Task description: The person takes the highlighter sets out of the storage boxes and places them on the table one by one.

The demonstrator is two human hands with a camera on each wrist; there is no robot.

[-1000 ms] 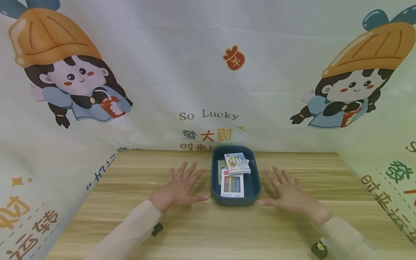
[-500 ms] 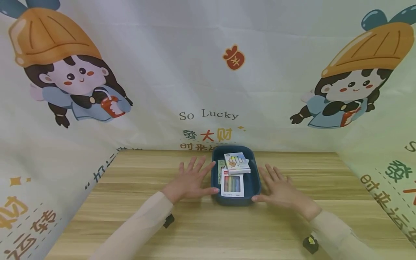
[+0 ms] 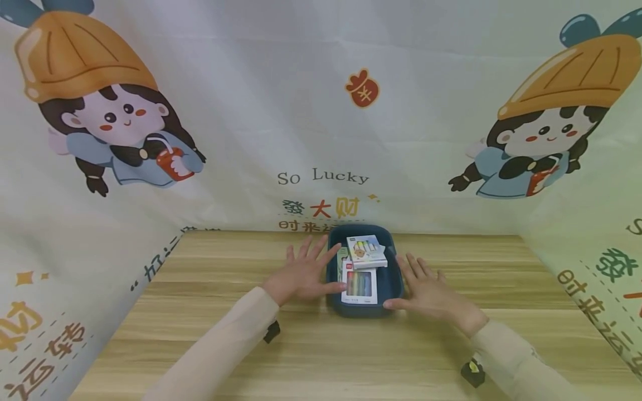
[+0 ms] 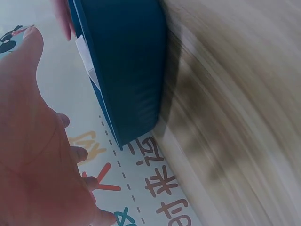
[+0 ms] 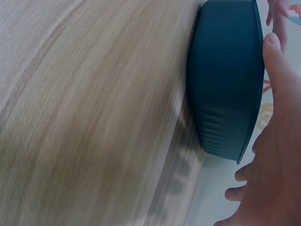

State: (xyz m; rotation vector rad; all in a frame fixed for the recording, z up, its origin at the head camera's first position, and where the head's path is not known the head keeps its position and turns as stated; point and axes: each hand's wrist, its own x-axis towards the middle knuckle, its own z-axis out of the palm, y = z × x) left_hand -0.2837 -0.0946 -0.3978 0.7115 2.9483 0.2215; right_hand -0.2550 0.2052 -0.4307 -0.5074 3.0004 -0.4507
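Note:
A dark blue plastic bin stands on the wooden table near the back. Inside it, a white box with a window showing coloured sticks lies in front of another white box with pictured sticks. A partly covered light green packet is at the left. My left hand, fingers spread, hovers at the bin's left rim; its thumb and index finger reach over it. Beside the right rim is my right hand, fingers extended, thumb near the front right corner. The wrist views show the bin's outer walls.
The wooden table extends to both sides and in front of the bin. Printed white cloth hangs right behind the bin and along both sides. Small black devices sit under the left wrist and right wrist.
Both hands have moved inward toward the bin, the left rightward over its rim and the right leftward to its side. The bin and its contents stay where they were.

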